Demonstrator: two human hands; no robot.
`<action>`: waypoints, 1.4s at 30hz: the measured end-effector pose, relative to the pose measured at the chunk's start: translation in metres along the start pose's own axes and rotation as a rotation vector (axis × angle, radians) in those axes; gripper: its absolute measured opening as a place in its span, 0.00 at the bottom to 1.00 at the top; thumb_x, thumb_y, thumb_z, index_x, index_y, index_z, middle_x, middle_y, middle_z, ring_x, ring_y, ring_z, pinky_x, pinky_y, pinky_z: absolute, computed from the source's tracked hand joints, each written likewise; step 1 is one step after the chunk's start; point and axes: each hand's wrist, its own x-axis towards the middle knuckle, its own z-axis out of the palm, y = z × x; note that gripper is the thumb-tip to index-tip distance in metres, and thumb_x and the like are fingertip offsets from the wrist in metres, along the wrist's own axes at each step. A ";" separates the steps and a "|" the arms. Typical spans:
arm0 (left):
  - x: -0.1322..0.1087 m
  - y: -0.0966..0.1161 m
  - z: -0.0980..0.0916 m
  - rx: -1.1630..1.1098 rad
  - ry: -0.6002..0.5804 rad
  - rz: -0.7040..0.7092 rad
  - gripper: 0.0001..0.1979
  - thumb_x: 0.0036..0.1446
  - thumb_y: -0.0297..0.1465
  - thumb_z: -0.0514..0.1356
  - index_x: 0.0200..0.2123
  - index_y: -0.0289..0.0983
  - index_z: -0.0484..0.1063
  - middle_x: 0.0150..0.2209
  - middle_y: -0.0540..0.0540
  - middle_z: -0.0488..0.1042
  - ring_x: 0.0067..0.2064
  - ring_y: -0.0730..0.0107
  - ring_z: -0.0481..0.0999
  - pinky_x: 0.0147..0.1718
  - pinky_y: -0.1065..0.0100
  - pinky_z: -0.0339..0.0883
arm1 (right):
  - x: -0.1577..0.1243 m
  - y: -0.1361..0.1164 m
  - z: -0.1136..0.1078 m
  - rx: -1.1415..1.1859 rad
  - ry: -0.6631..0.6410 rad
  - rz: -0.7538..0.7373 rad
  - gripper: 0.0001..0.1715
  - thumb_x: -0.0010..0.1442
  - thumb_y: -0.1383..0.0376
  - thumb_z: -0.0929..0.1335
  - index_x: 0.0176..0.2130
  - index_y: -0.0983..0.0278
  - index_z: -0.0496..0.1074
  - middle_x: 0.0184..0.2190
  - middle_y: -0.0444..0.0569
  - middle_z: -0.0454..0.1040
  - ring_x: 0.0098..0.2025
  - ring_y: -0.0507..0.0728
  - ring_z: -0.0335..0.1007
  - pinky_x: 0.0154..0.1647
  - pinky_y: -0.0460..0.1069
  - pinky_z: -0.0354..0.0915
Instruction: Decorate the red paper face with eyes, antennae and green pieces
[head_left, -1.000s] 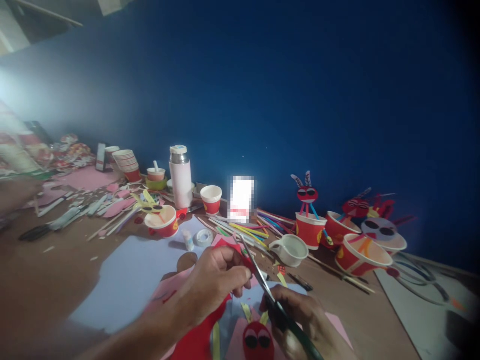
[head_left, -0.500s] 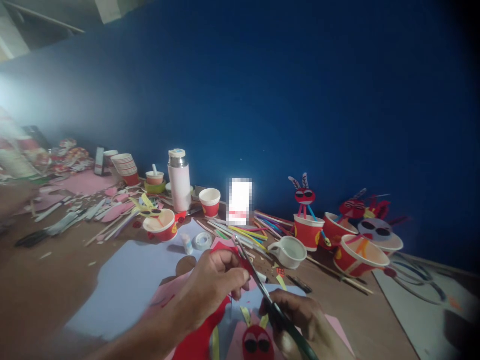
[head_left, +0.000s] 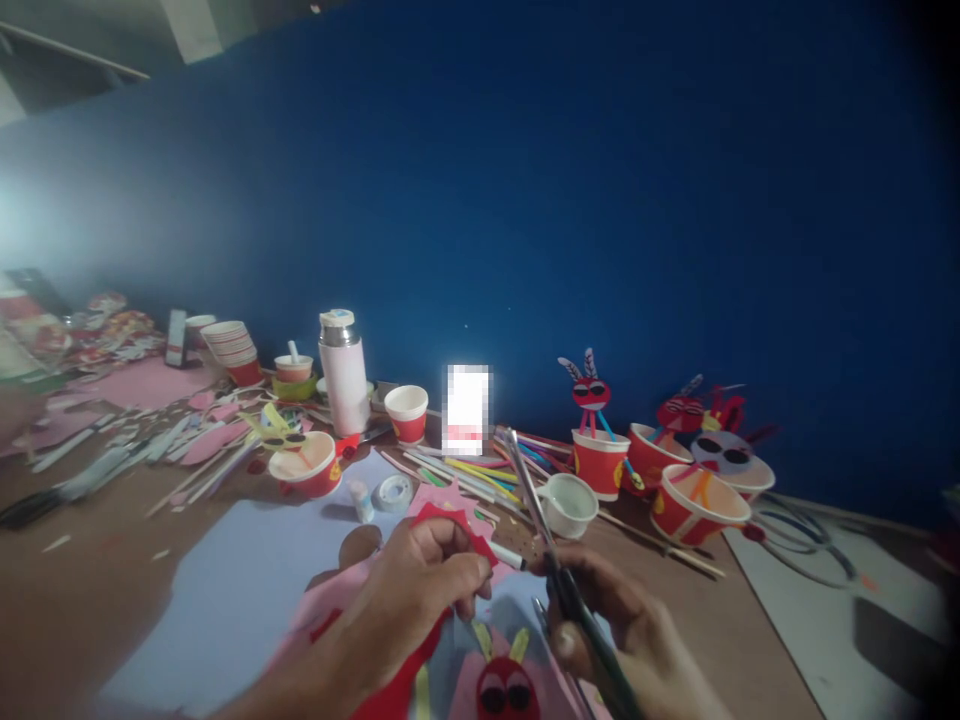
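Observation:
Thumb and fingers of my left hand (head_left: pixel 409 580) pinch a small piece of red paper (head_left: pixel 446 516), whose edge shows above the knuckles. My right hand (head_left: pixel 619 610) is wrapped round dark-handled scissors (head_left: pixel 534 497); the blades point up and away from me, apart from the red paper. Below the hands lies a red paper face (head_left: pixel 510 688) with dark eyes and yellow antennae, on pink paper. A larger red sheet (head_left: pixel 409 680) lies partly hidden under my left wrist.
Behind the hands are a glue bottle (head_left: pixel 361 500), a tape roll (head_left: pixel 394 493), a white mug (head_left: pixel 570 506), coloured sticks (head_left: pixel 480 474) and a flask (head_left: pixel 345 380). Red cups with paper figures (head_left: pixel 600 465) stand to the right. A blue sheet (head_left: pixel 225 580) lies left.
The scissor blades have come away from the red paper and now stand to its right, more upright. My left hand keeps its pinch. The whole view has shifted slightly.

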 end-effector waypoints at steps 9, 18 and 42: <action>0.000 -0.023 0.020 -0.014 -0.073 0.005 0.04 0.41 0.26 0.59 0.17 0.34 0.70 0.17 0.51 0.70 0.20 0.75 0.67 0.21 0.72 0.61 | -0.006 -0.007 0.002 -0.317 0.093 -0.225 0.25 0.49 0.68 0.72 0.47 0.56 0.66 0.35 0.45 0.72 0.38 0.58 0.68 0.40 0.52 0.64; -0.005 -0.021 0.023 0.020 -0.181 0.054 0.06 0.47 0.27 0.58 0.22 0.33 0.73 0.19 0.49 0.71 0.23 0.71 0.67 0.23 0.70 0.61 | -0.003 0.002 0.003 -0.532 0.094 -0.345 0.25 0.51 0.71 0.71 0.47 0.54 0.65 0.37 0.44 0.73 0.37 0.57 0.67 0.37 0.49 0.62; -0.011 -0.022 0.026 -0.004 -0.152 0.098 0.08 0.47 0.31 0.65 0.23 0.35 0.68 0.21 0.52 0.72 0.25 0.75 0.70 0.24 0.74 0.60 | 0.010 -0.004 0.005 0.489 -0.216 0.126 0.27 0.39 0.57 0.78 0.33 0.63 0.64 0.23 0.38 0.65 0.22 0.47 0.59 0.22 0.42 0.55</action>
